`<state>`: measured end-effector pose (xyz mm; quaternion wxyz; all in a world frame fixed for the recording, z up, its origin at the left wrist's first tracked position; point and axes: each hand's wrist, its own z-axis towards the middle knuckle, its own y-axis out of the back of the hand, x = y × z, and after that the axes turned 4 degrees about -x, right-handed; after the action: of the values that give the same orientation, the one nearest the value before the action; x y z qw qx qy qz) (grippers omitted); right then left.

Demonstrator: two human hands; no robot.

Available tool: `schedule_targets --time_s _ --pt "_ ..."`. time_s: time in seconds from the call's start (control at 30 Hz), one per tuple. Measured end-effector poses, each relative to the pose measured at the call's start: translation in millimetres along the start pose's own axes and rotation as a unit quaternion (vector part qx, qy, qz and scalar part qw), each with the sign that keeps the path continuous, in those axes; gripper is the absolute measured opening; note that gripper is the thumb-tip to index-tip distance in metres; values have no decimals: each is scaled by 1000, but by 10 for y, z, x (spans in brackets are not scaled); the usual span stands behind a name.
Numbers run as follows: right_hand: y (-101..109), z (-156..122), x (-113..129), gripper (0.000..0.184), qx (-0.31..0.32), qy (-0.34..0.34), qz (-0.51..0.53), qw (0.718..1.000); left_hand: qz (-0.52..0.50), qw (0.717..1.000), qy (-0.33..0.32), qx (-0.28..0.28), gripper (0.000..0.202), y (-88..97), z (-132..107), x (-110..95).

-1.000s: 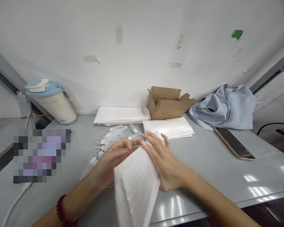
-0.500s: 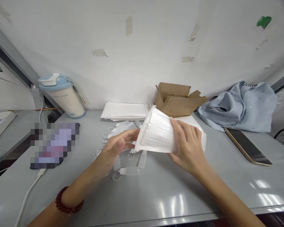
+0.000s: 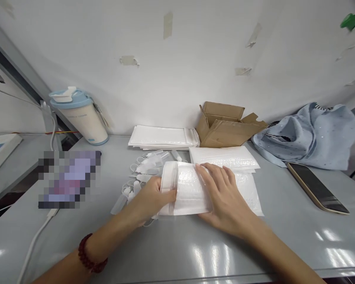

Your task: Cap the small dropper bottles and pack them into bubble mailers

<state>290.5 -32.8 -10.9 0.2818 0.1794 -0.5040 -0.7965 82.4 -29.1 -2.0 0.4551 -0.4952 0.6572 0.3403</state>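
Observation:
A white bubble mailer (image 3: 187, 189) lies nearly flat between my two hands, its flap end toward the left. My left hand (image 3: 150, 199) pinches that flap end, thumb on top and fingers mostly hidden underneath. Across the mailer's right part, my right hand (image 3: 225, 193) has its fingers laid over the top and its thumb at the near edge. Another white mailer (image 3: 250, 193) shows beneath my right hand. Several small translucent squeeze bottles (image 3: 150, 163) with looped cap straps lie in a loose pile beside and behind my left hand.
Behind the hands are a stack of white mailers (image 3: 162, 137), more bubble mailers (image 3: 225, 157) and an open cardboard box (image 3: 230, 130). A tumbler (image 3: 84, 118) and a blurred phone (image 3: 71, 179) are at left. At right lie a blue cloth bag (image 3: 322, 134) and a dark phone (image 3: 316, 187).
The bubble mailer has come down from a raised, bulged-open position to lie flatter and lower. My left hand has gone from spread fingers at its mouth to pinching the flap end.

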Motion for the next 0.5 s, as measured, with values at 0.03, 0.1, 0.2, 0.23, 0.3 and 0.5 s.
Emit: schedule_targets --time_s 0.03,0.1,0.2,0.23,0.3,0.5 --pt "-1 -4 33 81 1 5 7 1000 19 1000 -9 -6 12 -26 -4 15" --pt "-2 -11 78 80 2 12 16 1000 51 998 -29 -17 6 -72 -6 46" --pt "-2 -20 48 75 -9 10 22 1000 88 994 -50 -51 19 -91 7 67" --pt "0 -22 10 71 -22 9 22 999 103 990 -65 -76 25 -77 12 60" --pt "8 -24 -91 63 -56 8 20 998 142 976 -107 -129 35 -16 12 19" --pt "60 -9 -334 52 -83 -54 43 994 357 921 -153 27 27 197 -78 -105"
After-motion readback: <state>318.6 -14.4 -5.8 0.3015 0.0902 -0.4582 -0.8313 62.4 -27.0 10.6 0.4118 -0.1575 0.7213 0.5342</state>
